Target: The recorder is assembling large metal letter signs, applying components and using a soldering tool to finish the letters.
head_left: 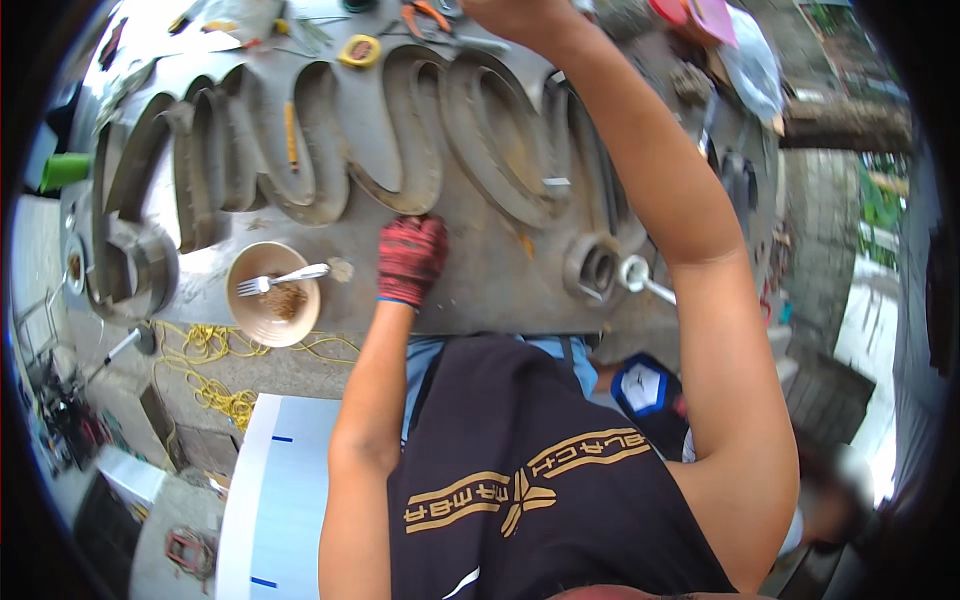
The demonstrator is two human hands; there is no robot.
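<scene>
A long strip of grey metal bent into wavy script-like letters (395, 185) stands on edge across the metal table (370, 300). My left hand (412, 258), in a red and black knit glove, is closed at the near edge of one of its curves, fingers curled against the metal. My right arm stretches over the strip to the far side. Only the bare back part of my right hand (520, 18) shows at the top edge; its fingers are cut off from view. Near that hand lie orange-handled pliers (427, 16) and a yellow tape measure (359, 50).
Left of my left hand sits a beige bowl (240, 312) with a fork (285, 279) and brown bits. A pencil (291, 135) rests within the strip. To the right are a small metal ring-shaped piece (594, 268) and a white-headed tool (634, 272). Yellow cord (205, 345) lies below the table.
</scene>
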